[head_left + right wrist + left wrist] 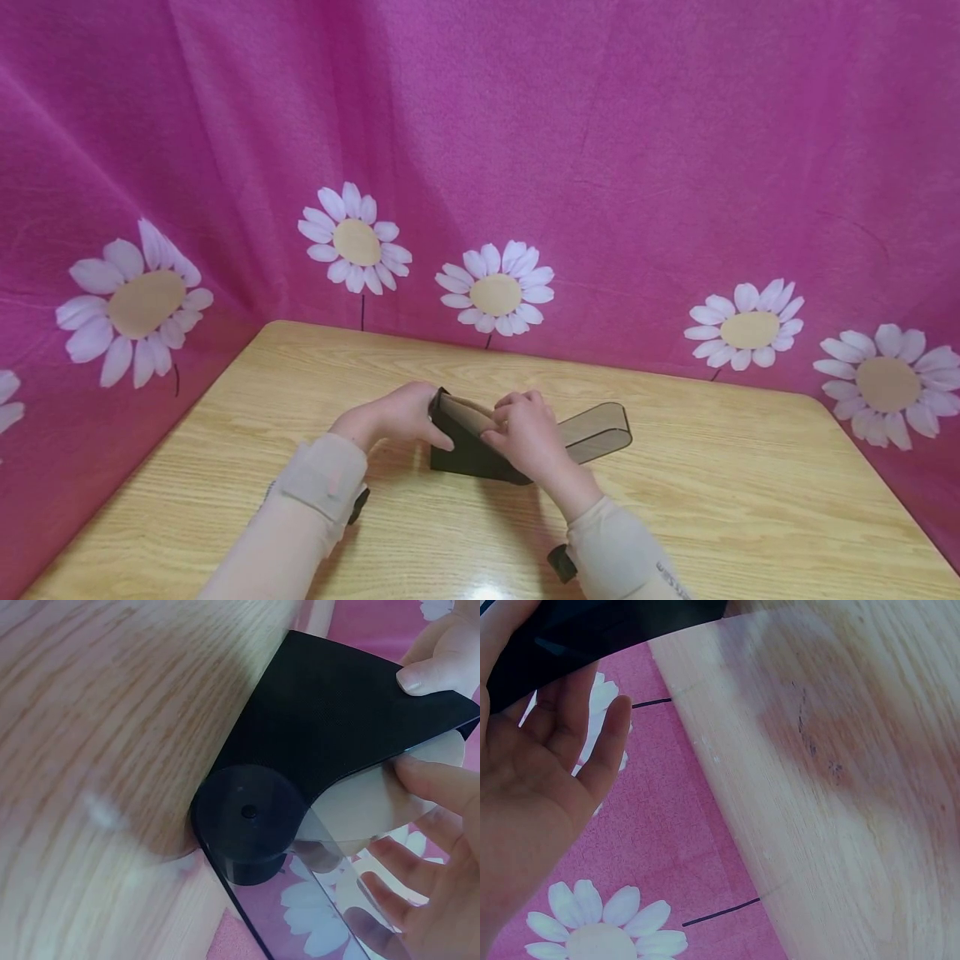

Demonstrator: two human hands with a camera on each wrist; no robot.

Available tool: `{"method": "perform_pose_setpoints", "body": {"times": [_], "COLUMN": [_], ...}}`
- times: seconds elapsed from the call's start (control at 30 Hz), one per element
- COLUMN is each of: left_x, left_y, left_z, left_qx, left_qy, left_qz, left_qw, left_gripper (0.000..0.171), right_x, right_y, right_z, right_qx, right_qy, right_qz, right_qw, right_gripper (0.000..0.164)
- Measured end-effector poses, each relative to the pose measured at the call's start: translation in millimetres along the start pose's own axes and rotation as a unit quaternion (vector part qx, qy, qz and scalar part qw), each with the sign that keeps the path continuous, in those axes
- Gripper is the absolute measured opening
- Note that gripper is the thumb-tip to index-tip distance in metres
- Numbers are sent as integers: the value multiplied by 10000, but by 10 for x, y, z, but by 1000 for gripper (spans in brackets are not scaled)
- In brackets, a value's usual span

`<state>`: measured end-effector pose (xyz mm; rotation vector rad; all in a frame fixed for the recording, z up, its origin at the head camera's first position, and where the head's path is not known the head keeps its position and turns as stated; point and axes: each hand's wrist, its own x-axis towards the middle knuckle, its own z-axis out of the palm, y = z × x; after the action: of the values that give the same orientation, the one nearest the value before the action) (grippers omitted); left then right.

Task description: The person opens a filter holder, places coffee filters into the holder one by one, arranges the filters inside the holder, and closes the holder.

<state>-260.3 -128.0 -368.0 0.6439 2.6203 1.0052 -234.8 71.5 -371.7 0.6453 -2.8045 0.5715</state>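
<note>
A black case stands on the table with its smoky clear hinged lid swung out to the right. My left hand grips the case's left end, thumb on the near face; the left wrist view shows that hand with fingers bent under the dark case. Over the case's opening is my right hand. In the right wrist view, the thumb and a finger of this hand pinch a pale, round-edged sheet at the case's open edge. Whether it is one sheet or a stack I cannot tell.
The light wooden table runs under both hands. A magenta cloth with white daisies hangs behind and at the sides, meeting the table's back edge. Pale wrist bands with dark cameras sit on both wrists.
</note>
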Motion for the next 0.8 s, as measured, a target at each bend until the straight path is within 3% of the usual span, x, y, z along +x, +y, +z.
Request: {"method": "perform_pose_setpoints", "body": {"times": [0.3, 0.47, 0.6, 0.8], "left_x": [3, 14, 5, -7], "left_y": [7, 0, -5, -9], "left_z": [7, 30, 27, 5], "left_qx": [12, -76, -31, 96], "left_qy": [28, 10, -10, -15], "left_qz": [-186, -126, -45, -33], "left_qw": [9998, 9999, 10000, 9999], "left_gripper": [27, 28, 25, 25], "right_x": [-8, -35, -84, -225], "right_y": [10, 47, 90, 269], "right_z": [20, -43, -224, -649], "right_qx": [-100, 149, -263, -1131], "right_qy": [-76, -121, -53, -179], "right_qz": [-61, 178, 345, 269], "right_qw": [9999, 9997, 9990, 9931], "right_gripper": [11, 10, 16, 41]}}
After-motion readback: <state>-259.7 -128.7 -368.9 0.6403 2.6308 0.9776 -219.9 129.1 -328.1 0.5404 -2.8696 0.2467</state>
